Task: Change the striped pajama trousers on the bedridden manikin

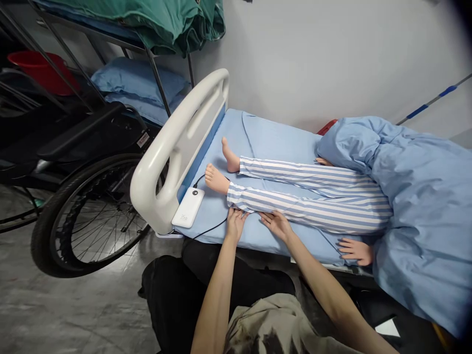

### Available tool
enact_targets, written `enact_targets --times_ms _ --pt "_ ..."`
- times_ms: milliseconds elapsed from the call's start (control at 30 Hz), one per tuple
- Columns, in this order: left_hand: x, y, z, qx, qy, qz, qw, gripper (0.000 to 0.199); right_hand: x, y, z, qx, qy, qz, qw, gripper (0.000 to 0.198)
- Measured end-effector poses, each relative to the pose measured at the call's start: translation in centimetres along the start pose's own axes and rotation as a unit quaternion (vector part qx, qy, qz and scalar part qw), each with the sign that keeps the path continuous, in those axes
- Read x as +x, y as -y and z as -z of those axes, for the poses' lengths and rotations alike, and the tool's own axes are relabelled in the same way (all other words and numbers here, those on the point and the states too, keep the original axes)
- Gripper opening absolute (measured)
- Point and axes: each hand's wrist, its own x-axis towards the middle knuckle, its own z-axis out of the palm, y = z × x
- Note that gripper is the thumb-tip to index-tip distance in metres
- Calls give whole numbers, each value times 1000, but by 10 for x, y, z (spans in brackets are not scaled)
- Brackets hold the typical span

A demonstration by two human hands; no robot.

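Observation:
On the bed lies a manikin whose legs wear blue-and-white striped trousers. My left hand is at the lower edge of the near trouser leg, close to the cuff, fingers stretched out and fingertips partly hidden by the fabric. A little further up the same leg, my right hand lies on the sheet with fingers spread, its fingertips against the trouser edge. Both palms look turned up, and neither hand grips anything visible. The manikin's bare near foot and far foot point toward the bed's end board.
A white power bank with a black cable rests by the cream end board. A blue quilt is bunched over the manikin's upper body. One manikin hand lies near the bed edge. Left stands a wheelchair.

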Motion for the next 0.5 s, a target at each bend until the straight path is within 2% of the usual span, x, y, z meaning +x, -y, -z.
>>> enact_targets --times_ms 133,267,333,433,500 --pt "2 -2 0 10 3 12 1000 35 -3 13 -3 -52 -4 -34 998 12" --pt "1 -3 2 21 6 12 1000 30 -19 21 -6 -169 -25 -69 983 24" --pt "1 -3 3 31 -2 17 999 30 -32 27 -3 -258 -11 -72 963 31" --pt "3 -2 5 44 -15 21 999 32 -49 49 2 -388 78 -63 916 39" --pt "5 0 6 54 -23 22 998 37 -51 74 4 -455 131 -28 880 44"
